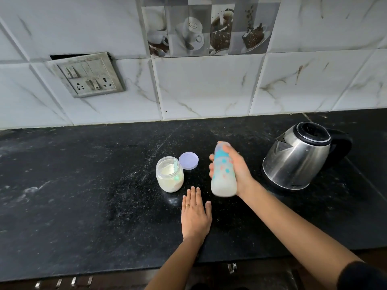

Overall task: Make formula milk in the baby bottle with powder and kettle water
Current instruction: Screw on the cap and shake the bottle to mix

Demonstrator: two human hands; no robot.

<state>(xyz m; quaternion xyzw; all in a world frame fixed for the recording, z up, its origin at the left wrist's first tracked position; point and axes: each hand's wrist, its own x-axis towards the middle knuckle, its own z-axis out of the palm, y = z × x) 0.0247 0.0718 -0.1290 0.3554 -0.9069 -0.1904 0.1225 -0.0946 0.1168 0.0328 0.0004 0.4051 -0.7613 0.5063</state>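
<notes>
My right hand grips the baby bottle above the black counter; the bottle is blurred, capped in blue, and holds white milk. My left hand lies flat on the counter with fingers apart, holding nothing, just in front of the powder jar. The clear powder jar stands open with white powder and a pale green scoop inside. Its lilac lid lies flat right behind it. The steel kettle with a black handle sits to the right of the bottle, its lid shut.
The black stone counter runs wall to wall, dusted with pale specks. A switch and socket plate hangs on the tiled wall at the left. Drawer handles show below the counter's front edge.
</notes>
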